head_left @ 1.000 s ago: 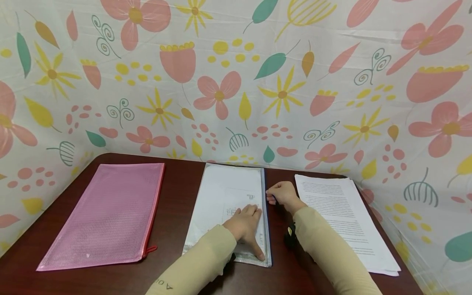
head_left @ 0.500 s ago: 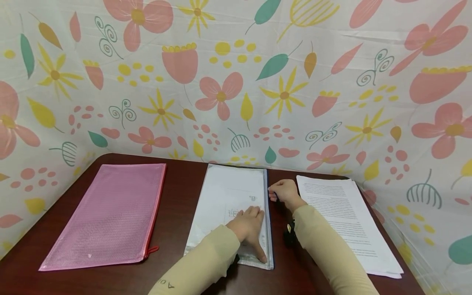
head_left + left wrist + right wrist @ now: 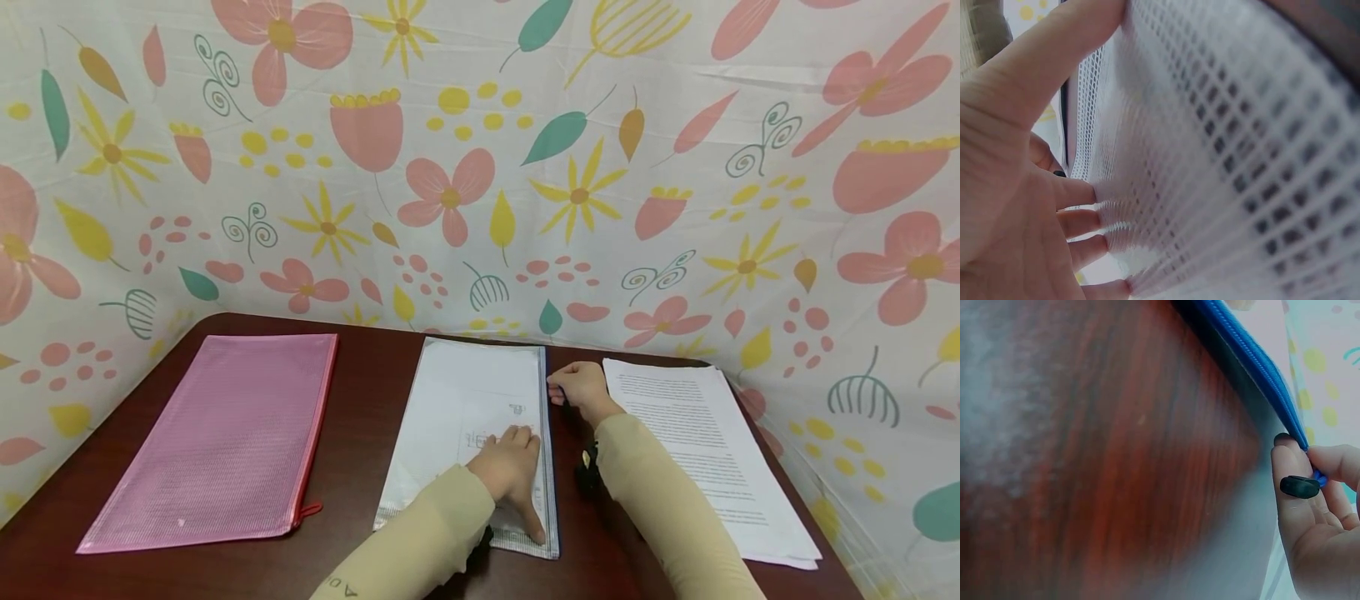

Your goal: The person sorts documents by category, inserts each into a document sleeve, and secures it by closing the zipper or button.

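A white mesh zip pouch [image 3: 472, 417] with papers inside lies in the middle of the dark wooden table [image 3: 360, 467]; a blue zipper [image 3: 546, 433] runs along its right edge. My left hand [image 3: 512, 471] presses flat on the pouch's near right part, its fingers [image 3: 1079, 212] spread on the mesh [image 3: 1222, 162]. My right hand [image 3: 576, 387] pinches the zipper pull [image 3: 1310, 481] at the pouch's right edge, near its far end. The blue zipper [image 3: 1254, 362] runs away from the pinching fingers [image 3: 1297, 487].
A pink mesh pouch [image 3: 225, 437] with a red zipper lies on the left of the table. A stack of printed sheets [image 3: 697, 450] lies on the right. A flowered cloth [image 3: 480, 167] hangs around the table's back and sides.
My right hand has slid the zipper pull farther away along the pouch's right edge. My left hand stays pressed on the pouch, shifted slightly nearer.
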The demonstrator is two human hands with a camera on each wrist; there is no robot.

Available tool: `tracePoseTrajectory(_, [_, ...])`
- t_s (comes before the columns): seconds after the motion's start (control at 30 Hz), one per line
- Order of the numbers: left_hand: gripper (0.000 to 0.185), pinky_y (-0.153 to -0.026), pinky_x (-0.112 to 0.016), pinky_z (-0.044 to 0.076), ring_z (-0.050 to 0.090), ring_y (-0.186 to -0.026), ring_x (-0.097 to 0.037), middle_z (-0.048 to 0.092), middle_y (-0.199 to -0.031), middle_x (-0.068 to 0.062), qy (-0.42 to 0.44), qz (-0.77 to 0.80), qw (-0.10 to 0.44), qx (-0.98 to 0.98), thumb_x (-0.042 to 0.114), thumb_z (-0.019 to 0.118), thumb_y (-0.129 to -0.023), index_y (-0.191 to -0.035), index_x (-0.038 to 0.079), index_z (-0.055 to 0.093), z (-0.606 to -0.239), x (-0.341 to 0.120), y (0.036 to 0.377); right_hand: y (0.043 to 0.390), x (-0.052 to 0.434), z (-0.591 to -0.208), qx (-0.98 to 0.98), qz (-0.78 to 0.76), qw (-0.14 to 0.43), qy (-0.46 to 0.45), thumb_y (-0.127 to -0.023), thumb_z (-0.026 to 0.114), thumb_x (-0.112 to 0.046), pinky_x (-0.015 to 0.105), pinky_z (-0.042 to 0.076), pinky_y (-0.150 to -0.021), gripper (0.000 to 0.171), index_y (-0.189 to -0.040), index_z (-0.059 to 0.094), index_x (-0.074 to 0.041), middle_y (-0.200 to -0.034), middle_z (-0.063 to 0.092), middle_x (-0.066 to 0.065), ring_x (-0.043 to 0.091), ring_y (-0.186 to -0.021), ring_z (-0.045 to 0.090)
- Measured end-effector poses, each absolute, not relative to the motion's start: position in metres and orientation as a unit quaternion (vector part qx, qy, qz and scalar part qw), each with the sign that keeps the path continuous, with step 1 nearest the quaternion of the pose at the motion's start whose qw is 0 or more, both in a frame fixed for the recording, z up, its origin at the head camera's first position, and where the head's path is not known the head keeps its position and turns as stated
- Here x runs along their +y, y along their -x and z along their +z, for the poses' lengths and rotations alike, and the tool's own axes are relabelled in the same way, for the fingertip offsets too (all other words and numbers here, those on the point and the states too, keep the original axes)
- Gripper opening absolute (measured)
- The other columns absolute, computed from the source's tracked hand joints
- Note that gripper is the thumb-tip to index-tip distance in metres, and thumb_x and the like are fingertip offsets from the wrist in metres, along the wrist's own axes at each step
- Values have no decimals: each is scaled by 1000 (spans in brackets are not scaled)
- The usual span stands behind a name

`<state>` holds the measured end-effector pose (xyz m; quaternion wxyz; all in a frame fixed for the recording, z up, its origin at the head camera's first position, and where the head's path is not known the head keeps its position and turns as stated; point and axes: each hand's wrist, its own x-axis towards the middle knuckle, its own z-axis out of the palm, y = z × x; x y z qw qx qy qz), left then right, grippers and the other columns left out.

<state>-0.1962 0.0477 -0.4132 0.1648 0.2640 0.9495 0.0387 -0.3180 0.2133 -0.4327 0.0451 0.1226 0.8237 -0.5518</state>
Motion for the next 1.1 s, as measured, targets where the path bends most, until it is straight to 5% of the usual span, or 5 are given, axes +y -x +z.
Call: tracePoseTrajectory(1.1, [131, -111, -45, 32, 27, -141, -21, 30, -152, -3, -258, 32, 168, 951, 70, 82, -41, -147, 12, 31, -417, 51, 198, 346, 210, -438, 802, -578, -7, -149, -88, 63, -9, 24, 55, -60, 21, -101, 65, 7, -75, 66, 7, 10, -59, 63])
